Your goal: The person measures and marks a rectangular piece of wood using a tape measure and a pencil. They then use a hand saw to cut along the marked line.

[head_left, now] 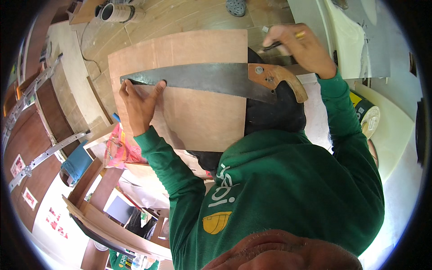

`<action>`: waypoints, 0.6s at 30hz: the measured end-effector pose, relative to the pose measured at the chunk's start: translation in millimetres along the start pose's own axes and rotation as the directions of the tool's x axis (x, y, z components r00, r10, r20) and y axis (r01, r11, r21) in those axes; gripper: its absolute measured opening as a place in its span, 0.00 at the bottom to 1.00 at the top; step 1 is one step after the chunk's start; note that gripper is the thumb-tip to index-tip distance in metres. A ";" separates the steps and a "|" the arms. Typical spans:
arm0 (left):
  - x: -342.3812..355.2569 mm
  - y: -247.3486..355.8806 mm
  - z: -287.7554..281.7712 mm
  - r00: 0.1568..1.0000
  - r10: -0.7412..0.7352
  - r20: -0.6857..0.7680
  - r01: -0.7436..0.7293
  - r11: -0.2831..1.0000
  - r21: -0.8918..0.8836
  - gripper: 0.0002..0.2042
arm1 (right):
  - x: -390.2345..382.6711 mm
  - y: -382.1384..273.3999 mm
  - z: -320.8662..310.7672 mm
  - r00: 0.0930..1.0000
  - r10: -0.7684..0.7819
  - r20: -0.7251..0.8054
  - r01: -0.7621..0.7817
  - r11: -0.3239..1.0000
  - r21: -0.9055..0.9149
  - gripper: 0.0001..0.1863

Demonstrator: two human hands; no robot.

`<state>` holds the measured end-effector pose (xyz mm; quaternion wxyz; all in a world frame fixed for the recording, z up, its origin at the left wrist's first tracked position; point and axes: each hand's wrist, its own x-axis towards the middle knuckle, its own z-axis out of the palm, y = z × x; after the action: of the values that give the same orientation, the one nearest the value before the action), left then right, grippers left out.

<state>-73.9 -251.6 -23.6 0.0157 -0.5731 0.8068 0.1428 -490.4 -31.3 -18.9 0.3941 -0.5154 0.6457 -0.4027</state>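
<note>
A handsaw (198, 77) with a grey blade and a wooden handle lies across a thin plywood sheet (202, 117) over my lap. Its handle sticks out past the sheet's right edge. My left hand (140, 102) rests near the narrow end of the blade, thumb and fingers spread apart and pressing at its lower edge. Above the handle, off the sheet's right edge, my right hand (297, 47) is closed around a thin black-and-yellow pencil (272, 46). That hand is slightly blurred, and its pencil tip points left toward the sheet.
An aluminium ladder (67, 145) stands at left, near wooden boards (74, 67) on the floor. A pink plastic bag (120, 148) is beside my left forearm. A round tub (366, 112) stands by my right arm. A cylindrical container (112, 12) and a grey clog (236, 7) are at the far side.
</note>
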 end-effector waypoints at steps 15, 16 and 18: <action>-1.6 -8.1 8.1 0.998 -0.001 -0.065 -0.006 0.995 -0.102 0.65 | 9.9 -10.0 24.3 0.973 0.032 0.230 -0.016 0.997 -0.072 0.19; -0.4 -9.9 9.7 0.997 0.006 -0.075 -0.013 0.995 -0.103 0.65 | 10.7 -10.6 25.9 0.972 -0.017 0.233 0.036 0.996 -0.077 0.19; 0.9 -10.7 14.3 0.996 0.019 -0.089 -0.029 0.994 -0.110 0.65 | 11.9 -12.3 24.1 0.982 0.028 0.185 -0.013 0.997 -0.079 0.20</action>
<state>-66.2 -252.1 -39.7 -0.0537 -0.5691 0.8043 0.1622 -465.7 -47.5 -17.4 0.4366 -0.5588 0.6265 -0.3235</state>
